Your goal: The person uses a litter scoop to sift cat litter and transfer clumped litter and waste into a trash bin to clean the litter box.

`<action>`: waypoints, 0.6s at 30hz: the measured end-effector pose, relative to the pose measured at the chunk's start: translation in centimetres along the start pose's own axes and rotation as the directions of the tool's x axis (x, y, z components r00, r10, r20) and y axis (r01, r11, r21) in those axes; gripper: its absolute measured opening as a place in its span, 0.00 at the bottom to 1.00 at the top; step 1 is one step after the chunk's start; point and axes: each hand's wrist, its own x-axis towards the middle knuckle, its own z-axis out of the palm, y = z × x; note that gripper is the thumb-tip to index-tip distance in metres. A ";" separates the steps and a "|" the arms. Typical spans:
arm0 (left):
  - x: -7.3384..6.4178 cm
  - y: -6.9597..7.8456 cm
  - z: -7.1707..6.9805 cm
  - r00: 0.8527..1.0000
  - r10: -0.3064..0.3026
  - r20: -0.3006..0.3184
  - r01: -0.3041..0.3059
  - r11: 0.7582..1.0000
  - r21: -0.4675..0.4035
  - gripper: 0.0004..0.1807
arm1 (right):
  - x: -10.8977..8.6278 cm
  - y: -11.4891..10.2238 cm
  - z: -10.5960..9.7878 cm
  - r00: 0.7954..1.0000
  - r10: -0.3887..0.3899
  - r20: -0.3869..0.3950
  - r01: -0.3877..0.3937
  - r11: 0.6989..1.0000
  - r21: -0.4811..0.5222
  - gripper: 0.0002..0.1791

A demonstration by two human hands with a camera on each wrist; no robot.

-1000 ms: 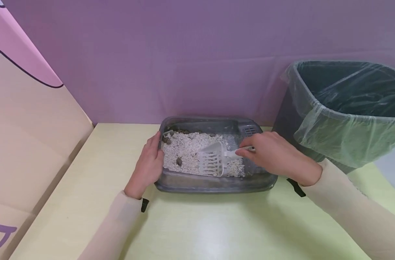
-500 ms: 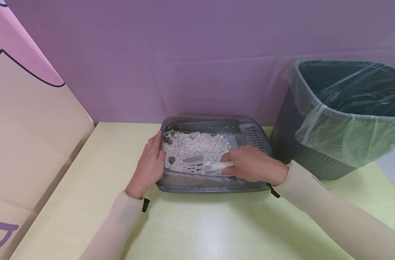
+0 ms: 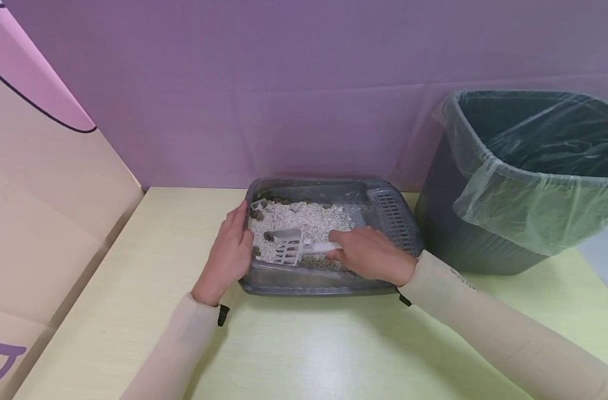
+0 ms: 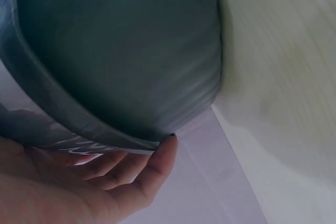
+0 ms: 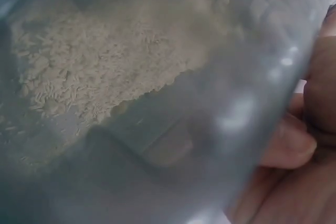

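In the head view a grey litter box [image 3: 324, 284] holds pale granular litter [image 3: 316, 215]. My left hand [image 3: 227, 254] grips its left end; the left wrist view has those fingers [image 4: 160, 163] along the rim. My right hand [image 3: 373, 253] holds a white slotted litter scoop [image 3: 304, 248] by the handle, its head low in the front left of the litter. One dark clump [image 3: 269, 236] lies at the scoop's front edge. Several more clumps [image 3: 283, 201] line the back left. The right wrist view shows litter [image 5: 94, 66] and the box wall, but the scoop cannot be made out there.
A tall grey bin [image 3: 449, 228] lined with a clear bag [image 3: 529, 214] stands right of the box. Behind rises a purple wall [image 3: 284, 100], and a cream panel [image 3: 49, 200] borders the left. The box rests on a pale yellow table [image 3: 304, 344].
My right hand has moved the scoop leftward through the litter, from the box's right part to the dark clump at front left. The left hand keeps its place on the box.
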 end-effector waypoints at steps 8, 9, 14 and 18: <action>-0.1 0.1 0.1 1.000 -0.009 0.008 0.009 1.000 -0.010 0.31 | -1.4 0.7 -0.1 0.997 0.054 -0.049 -0.054 0.999 0.005 0.11; -0.1 0.1 0.0 1.000 -0.007 0.005 0.007 1.000 -0.008 0.31 | -1.6 0.8 -0.1 0.996 0.058 -0.064 -0.058 0.998 0.011 0.11; -0.1 0.0 -0.1 1.000 -0.004 0.000 0.004 1.000 -0.012 0.31 | -2.7 1.7 -0.1 0.987 0.063 -0.144 -0.056 0.997 0.056 0.10; 0.0 0.0 0.0 1.000 -0.004 -0.001 0.004 1.000 -0.024 0.31 | -3.5 2.4 -0.7 0.978 0.074 -0.193 -0.065 0.997 0.051 0.11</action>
